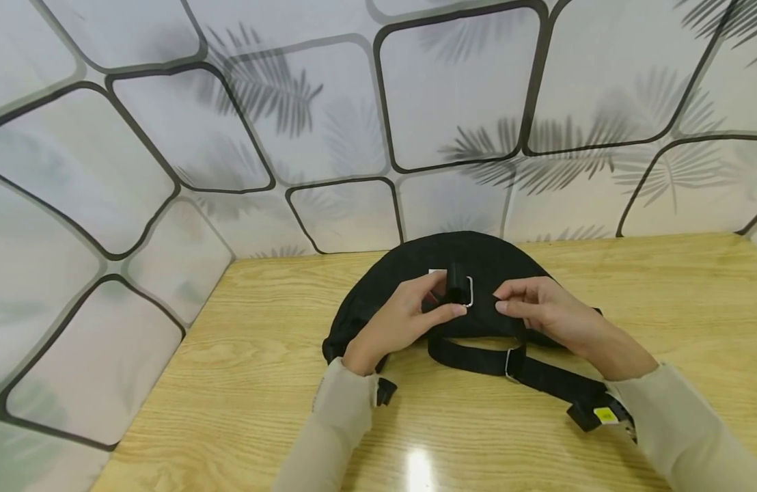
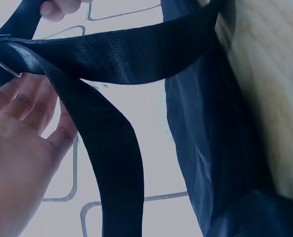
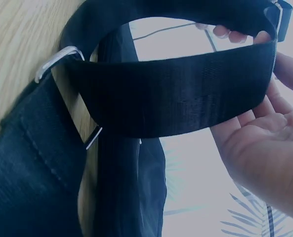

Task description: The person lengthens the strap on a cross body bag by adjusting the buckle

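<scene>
A black waist bag (image 1: 409, 263) with a curved top edge lies on the wooden table. Above it, my left hand (image 1: 403, 314) pinches its black strap (image 2: 121, 57) beside a metal ring (image 1: 471, 292). To the right, my right hand (image 1: 553, 314) pinches another stretch of the strap between thumb and fingertips. Between the hands the webbing hangs in a loop, as the right wrist view shows. Lower down, the strap passes through a metal slider (image 1: 510, 365) near the table. The exact strap end at my right fingertips is hard to make out.
A black buckle part (image 1: 581, 413) with a yellow label (image 1: 606, 415) lies beside my right sleeve. Another black buckle piece (image 1: 386, 391) sits by my left wrist. Behind the table (image 1: 243, 383) rises a patterned wall covering (image 1: 329, 109), which continues along the left side.
</scene>
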{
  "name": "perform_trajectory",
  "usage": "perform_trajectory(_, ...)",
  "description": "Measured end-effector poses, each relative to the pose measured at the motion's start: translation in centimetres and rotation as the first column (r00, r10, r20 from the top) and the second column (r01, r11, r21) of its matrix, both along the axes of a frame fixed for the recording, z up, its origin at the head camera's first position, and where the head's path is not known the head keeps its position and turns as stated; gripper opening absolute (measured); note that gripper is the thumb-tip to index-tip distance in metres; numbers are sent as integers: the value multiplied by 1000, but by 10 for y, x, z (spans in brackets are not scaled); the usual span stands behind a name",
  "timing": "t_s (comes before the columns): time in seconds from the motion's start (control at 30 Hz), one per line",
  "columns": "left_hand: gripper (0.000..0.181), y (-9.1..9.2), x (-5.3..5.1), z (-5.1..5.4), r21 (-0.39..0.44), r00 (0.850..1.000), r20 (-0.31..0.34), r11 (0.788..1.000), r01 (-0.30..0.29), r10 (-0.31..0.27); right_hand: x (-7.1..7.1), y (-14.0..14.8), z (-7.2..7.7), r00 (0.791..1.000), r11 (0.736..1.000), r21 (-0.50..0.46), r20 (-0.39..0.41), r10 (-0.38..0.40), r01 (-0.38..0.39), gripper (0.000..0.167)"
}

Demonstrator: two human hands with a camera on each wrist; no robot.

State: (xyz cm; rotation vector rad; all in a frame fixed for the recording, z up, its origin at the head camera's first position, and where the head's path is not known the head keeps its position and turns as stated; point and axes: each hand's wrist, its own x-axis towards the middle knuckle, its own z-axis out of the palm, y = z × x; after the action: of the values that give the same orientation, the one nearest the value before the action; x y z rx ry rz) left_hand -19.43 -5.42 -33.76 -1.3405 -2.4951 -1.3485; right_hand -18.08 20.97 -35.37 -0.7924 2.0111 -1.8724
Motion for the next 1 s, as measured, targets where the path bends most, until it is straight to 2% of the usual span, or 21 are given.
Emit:
perform_trajectory(0.17, 26, 8, 3, -4, -15, 995, 91, 999, 44, -42, 1, -3, 1, 1000, 1000, -29, -16, -5, 5, 29)
perform_trajectory(0.27, 23, 14, 5, -7, -13, 991, 120, 998, 69, -67, 3, -5, 2, 1000, 999, -43, -6, -1, 1, 29)
perform_trajectory(0.43, 32, 19, 7, -10, -46, 996, 43, 996, 78, -76, 4, -7, 3, 1000, 998, -53, 17, -23, 23, 31)
perform_trajectory(0.53, 39, 17, 9, -9, -73, 999, -12, 997, 37, -38, 4, -6, 3, 998, 998, -45, 34, -47, 49, 35)
perform_trajectory(0.63, 38, 14, 9, -7, -76, 1000, -29, 997, -5, 3, 4, -3, 3, 997, 998, -47, 55, -45, 48, 35)
perform_trajectory(0.73, 36, 12, 9, -7, -77, 1000, -10, 997, -24, 23, 4, -2, 2, 998, 997, -63, 58, -33, 36, 27)
perform_trajectory(0.8, 33, 13, 8, -8, -88, 1000, -16, 996, -11, 9, 5, -2, 2, 998, 996, -82, 56, -18, 22, 21)
perform_trajectory(0.93, 28, 17, 8, -11, -107, 998, -31, 993, 51, -55, 6, -6, 1, 999, 992, -124, 52, 16, -9, 14)
perform_trajectory(1.0, 29, 19, 8, -12, -99, 997, -10, 992, 73, -74, 6, -7, 1, 998, 990, -141, 53, 29, -21, 14)
